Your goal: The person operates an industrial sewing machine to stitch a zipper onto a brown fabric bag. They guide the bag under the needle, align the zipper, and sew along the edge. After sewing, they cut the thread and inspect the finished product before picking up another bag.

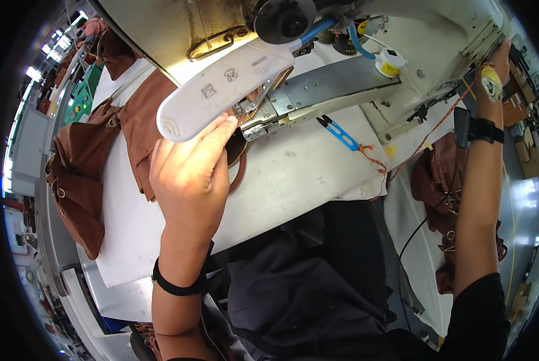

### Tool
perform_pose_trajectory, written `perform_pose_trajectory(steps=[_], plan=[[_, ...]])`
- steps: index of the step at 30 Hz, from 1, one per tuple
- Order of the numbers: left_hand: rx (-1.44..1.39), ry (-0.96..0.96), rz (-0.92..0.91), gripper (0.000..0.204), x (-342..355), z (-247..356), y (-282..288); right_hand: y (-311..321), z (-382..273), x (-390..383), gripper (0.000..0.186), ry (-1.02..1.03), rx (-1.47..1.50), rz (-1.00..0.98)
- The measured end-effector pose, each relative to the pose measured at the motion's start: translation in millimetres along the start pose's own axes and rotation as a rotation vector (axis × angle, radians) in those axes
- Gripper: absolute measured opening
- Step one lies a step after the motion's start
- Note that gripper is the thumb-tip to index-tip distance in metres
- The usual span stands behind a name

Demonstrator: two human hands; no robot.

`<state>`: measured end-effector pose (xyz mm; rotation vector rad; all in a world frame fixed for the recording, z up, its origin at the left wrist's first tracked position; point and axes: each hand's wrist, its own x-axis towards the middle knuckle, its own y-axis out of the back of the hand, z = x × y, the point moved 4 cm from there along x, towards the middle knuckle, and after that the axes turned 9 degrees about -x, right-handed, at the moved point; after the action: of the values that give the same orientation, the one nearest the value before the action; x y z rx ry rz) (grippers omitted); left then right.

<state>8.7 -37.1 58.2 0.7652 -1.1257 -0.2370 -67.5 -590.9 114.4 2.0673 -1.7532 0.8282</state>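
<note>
My left hand [188, 165] is at the sewing machine's stitching area, thumb and fingers pressed together on the edge of a brown bag [140, 129]. A gold zipper [249, 116] and a loop of brown strap [239, 175] show beside its fingertips. A white oblong lamp [221, 90] hangs over the fingers and hides part of the work. Far to the right, my right hand [500, 63] reaches up to the end of the sewing machine [456, 36]; its fingers are mostly hidden there. Yellowish wrapping is around its wrist.
Blue thread snips [340, 133] on an orange cord lie on the white table [287, 186]. Brown bags [80, 177] are heaped at the left, and more brown pieces [441, 198] hang at the right. The machine's metal arm [335, 87] spans the middle.
</note>
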Motion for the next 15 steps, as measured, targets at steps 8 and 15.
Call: perform_pose_trajectory(steps=[8,15], plan=[[-0.018,-0.036,0.059,0.021,-3,-2,-8,1,18,25,0.066,-0.133,0.342,-0.111],[-0.013,0.058,0.001,0.029,-3,0,1,-12,-60,87,0.06,0.235,-0.6,-0.248]])
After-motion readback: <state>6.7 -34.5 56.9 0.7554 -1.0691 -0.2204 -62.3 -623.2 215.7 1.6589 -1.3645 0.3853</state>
